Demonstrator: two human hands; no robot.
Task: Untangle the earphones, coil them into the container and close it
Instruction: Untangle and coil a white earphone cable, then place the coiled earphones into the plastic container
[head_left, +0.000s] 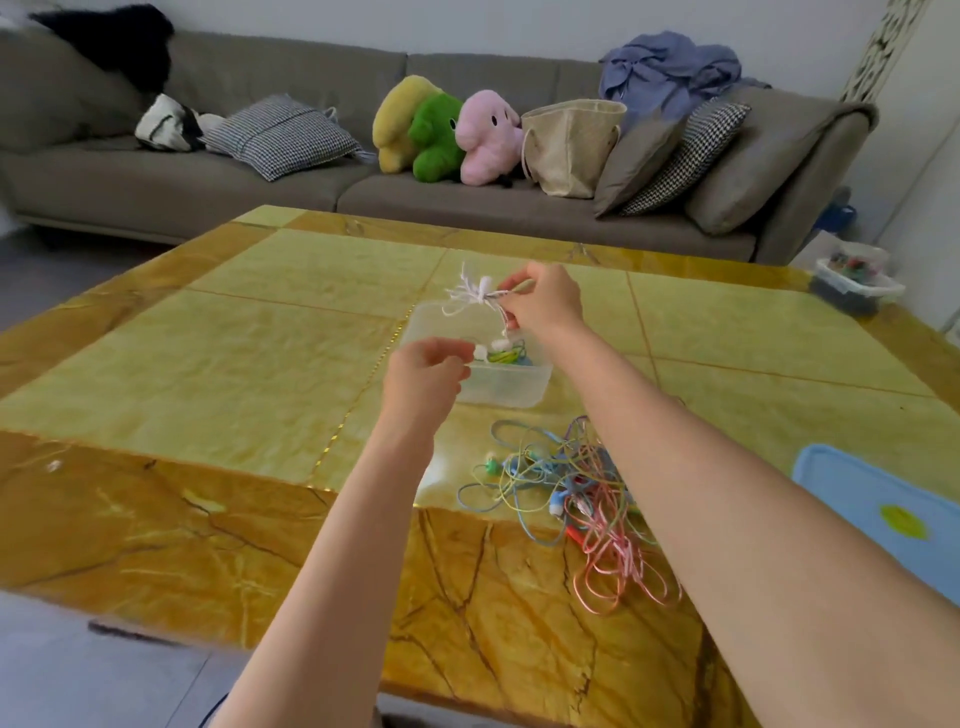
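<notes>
While both pinch: two hands, left hand (426, 366) and right hand (545, 301), on one white earphone (480, 299), above one container (511, 384).

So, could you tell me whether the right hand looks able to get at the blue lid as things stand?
Probably yes, but not freely: the blue lid lies bare on the table, nothing over it, but the right hand is pinching the white earphones.

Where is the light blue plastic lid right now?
In the head view, the light blue plastic lid lies flat at the table's right edge, right of the tangled coloured earphone cables, apart from the clear plastic container.
</notes>
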